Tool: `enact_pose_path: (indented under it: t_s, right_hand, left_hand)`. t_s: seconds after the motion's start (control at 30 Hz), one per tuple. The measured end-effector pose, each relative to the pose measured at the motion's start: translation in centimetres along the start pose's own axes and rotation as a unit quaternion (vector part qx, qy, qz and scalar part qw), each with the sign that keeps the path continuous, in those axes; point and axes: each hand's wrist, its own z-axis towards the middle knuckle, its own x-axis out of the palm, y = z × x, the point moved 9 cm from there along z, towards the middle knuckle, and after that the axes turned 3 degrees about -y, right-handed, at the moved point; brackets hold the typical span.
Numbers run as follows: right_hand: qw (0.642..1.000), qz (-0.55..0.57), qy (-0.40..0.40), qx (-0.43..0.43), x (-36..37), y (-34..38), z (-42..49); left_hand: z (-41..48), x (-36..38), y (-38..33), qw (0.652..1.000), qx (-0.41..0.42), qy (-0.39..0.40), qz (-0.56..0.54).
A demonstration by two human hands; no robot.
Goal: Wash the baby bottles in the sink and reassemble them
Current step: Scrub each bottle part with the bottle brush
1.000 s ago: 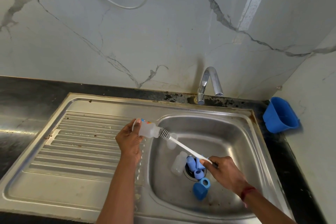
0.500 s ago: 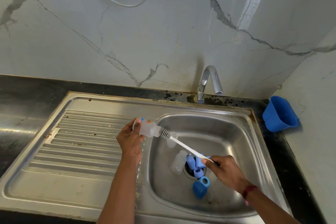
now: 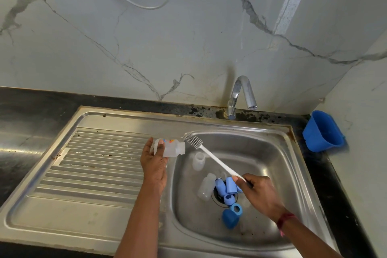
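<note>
Over the left edge of the sink (image 3: 278, 165) the left hand (image 3: 154, 163) holds a clear bottle (image 3: 170, 148) sideways. The right hand (image 3: 258, 191) grips the white brush (image 3: 215, 159), its bristles just beside the bottle mouth. Some blue caps (image 3: 230, 186) lie inside the sink.

The left forearm, bare, comes up from the near side and ends at the left rim of the sink basin (image 3: 261, 153). The left hand (image 3: 154, 163) lies palm up there, fingers cupped beneath a clear bottle (image 3: 172, 147) and thumb pressed across its top. The right forearm reaches in over the basin's near right corner, a red thread (image 3: 285, 219) round its wrist. The right hand (image 3: 259, 192) hangs above the basin's middle, knuckles up, fingers curled round the lower end of a white brush (image 3: 217, 160). The two hands are well apart.
</note>
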Motion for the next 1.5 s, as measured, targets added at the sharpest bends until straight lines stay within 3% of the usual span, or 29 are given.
enact_pose_path:
  t_s: [0.1, 0.4, 0.7, 0.93, 1.07, 1.3, 1.5]
  right_hand:
    - [0.999, -0.038, 0.008, -0.031, 0.7, 1.1, -0.1]
    - [0.994, -0.110, 0.004, 0.018, 1.4, 0.8, 0.4]
    - [0.996, -0.085, 0.020, -0.003, 0.8, 0.1, 0.0]
    - [0.994, -0.105, 0.020, 0.017, 0.5, -0.1, 0.7]
    - [0.993, -0.100, 0.043, 0.038, 0.7, -0.5, 0.9]
    - [0.998, -0.007, 0.040, 0.052, 1.4, -0.9, 0.1]
    - [0.998, 0.008, 0.043, 0.048, 1.7, -0.4, -0.6]
  left_hand:
    - [-0.2, 0.6, 0.6, 1.000, -0.004, 0.016, 0.009]
    - [-0.8, 1.6, 1.6, 0.991, 0.011, 0.083, 0.105]
    - [-0.4, 0.9, 1.0, 0.991, 0.028, 0.063, 0.115]
    - [-1.1, 1.6, 1.1, 0.979, -0.005, 0.130, 0.156]
    - [-1.9, 2.3, 1.2, 0.978, -0.050, 0.169, 0.108]
    - [-1.4, 2.1, 1.3, 0.982, -0.090, 0.160, -0.040]
    - [-0.8, 2.3, 1.5, 0.978, -0.080, 0.166, -0.101]
